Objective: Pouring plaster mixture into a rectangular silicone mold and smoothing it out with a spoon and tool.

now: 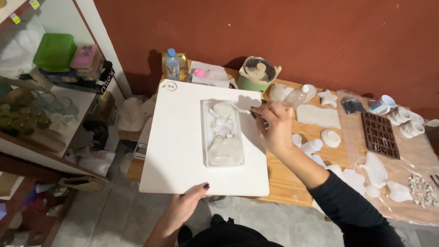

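Head view: the left hand (pixel 190 201) grips the near edge of a white board (pixel 183 142) at six o'clock. On the board lies a white mould (pixel 223 133) filled with pale mix. The right hand (pixel 274 126), at the mould's three o'clock, pinches a spoon (pixel 241 109) whose tip touches the mould's top. The board rests on the worktop (pixel 286 180).

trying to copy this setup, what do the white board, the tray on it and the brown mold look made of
Board: probably coated wood or foam board; flat, matte white, thin square edge. Tray: likely silicone or plastic, smooth white rim, holding a pale wet-looking mix. Brown mold: probably silicone, matte chocolate brown with a grid of small cavities.
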